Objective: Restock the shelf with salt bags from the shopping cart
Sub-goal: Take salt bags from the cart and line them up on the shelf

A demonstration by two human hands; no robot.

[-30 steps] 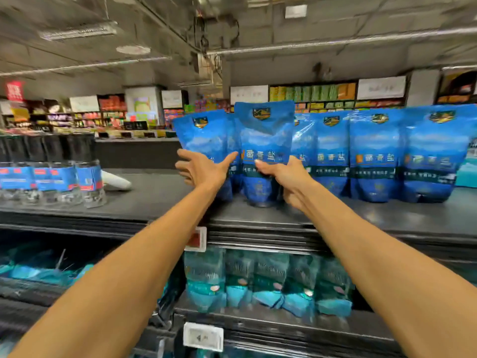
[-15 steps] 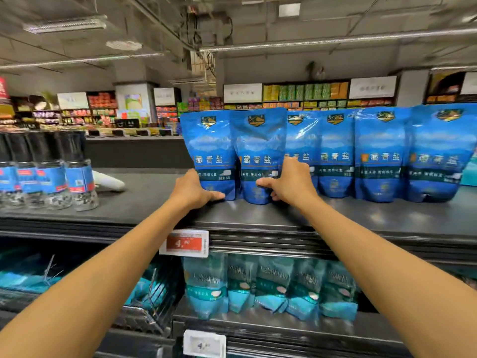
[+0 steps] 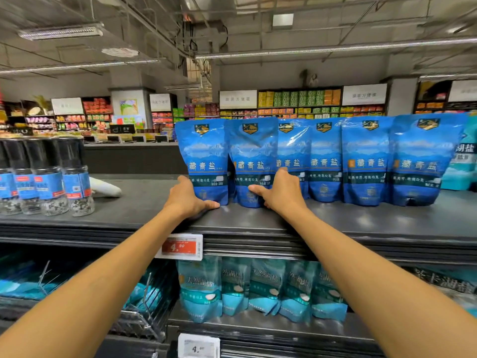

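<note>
Item: two blue salt bags, upright on the top shelf, straight ahead of me. My left hand lies flat at the outer bag's base; my right hand presses the second bag, nearer (cart unseen).

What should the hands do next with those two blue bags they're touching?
Probably let go and reach back for more. The left hand and right hand rest against the two leftmost salt bags, which already stand upright on the shelf in line with the row. Bare shelf remains to their left.
</note>
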